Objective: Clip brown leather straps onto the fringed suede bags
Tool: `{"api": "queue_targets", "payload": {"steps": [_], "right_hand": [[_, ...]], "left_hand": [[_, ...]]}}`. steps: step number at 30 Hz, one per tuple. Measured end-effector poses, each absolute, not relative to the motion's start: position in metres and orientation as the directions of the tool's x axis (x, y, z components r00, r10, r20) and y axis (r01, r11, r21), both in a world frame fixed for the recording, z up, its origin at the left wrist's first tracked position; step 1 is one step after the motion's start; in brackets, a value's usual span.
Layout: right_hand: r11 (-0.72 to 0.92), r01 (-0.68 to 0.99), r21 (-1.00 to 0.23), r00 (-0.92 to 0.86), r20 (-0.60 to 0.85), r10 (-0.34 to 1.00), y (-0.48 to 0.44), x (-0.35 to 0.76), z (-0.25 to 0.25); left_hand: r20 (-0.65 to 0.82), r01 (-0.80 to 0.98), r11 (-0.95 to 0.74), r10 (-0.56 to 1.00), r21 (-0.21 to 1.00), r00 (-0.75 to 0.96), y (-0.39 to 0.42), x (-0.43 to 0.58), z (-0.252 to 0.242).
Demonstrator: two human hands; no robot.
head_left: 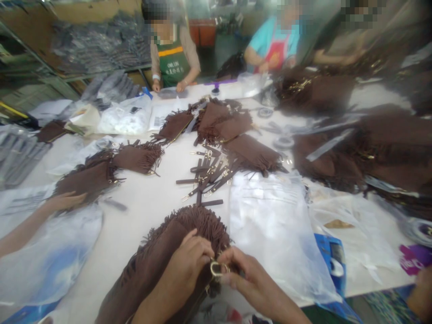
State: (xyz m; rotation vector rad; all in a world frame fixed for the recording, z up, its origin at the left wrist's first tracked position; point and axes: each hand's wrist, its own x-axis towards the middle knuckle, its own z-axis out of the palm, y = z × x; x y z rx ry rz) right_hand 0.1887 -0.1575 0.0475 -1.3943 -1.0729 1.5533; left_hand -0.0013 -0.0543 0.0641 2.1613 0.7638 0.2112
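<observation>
Fingers (203,253) of the left hand (187,270) are curled tight over the top edge of the brown fringed bag (151,265), while the right hand's (251,281) fingers (232,260) pinch the gold ring (216,269) at that same edge. The bag lies at the near side of the white bench (141,211), its fringe spread away from the person. Judging by the grip, the step in hand is working this ring at the bag's corner. What follows seems to call for a steady hold on the suede with the left hand and a fine turn or press from the right, since the ring is small and partly hidden by the fringe. Just beyond the bag lies a loose heap of dark straps (205,175) with gold clips. To the right a flat clear plastic sleeve (270,225) lies on the bench and looks empty. A crumpled plastic bag (124,119) further back holds something that cannot be made out. At the left another person's hand (64,200) rests beside a second fringed bag (87,177).
</observation>
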Motion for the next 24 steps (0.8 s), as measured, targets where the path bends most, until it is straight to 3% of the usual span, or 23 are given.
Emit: {"api": "queue_targets", "payload": {"steps": [7, 24], "right_hand": [[-0.353, 0.006, -0.936, -0.164, -0.349, 0.923, -0.147, 0.197, 0.040], [-0.431, -0.178, -0.885, -0.260, -0.380, 0.888, -0.138, 0.205, 0.029]], "left_hand": [[-0.084, 0.448, -0.431, 0.641, 0.783, 0.763, -0.057, 0.005, 0.058], [-0.132, 0.475, -0.333, 0.691, 0.815, 0.711, -0.058, 0.007, 0.049]]}}
